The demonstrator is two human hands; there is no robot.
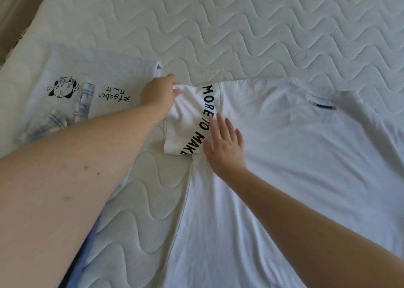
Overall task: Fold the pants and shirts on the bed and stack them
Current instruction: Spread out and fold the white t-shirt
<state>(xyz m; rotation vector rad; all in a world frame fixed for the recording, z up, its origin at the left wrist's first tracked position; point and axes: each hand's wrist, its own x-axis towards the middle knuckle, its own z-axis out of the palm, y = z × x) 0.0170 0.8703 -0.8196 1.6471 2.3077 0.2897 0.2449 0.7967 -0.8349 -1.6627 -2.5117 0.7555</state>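
A white T-shirt (284,156) lies spread flat on the bed, collar toward the far side. Its left sleeve (188,121), with black lettering along the edge, is bunched up. My left hand (158,93) pinches the upper end of that sleeve. My right hand (225,143) lies flat with straight fingers on the shirt at the armpit seam, partly covering the lettering. A folded light grey shirt (98,84) with a cartoon print and a plaid pocket sits to the left, partly under my left forearm.
The quilted white mattress (240,32) stretches behind and between the garments. Its edge and a brown floor strip (13,19) run along the upper left. A bit of blue fabric (87,255) shows under my left arm at the bottom.
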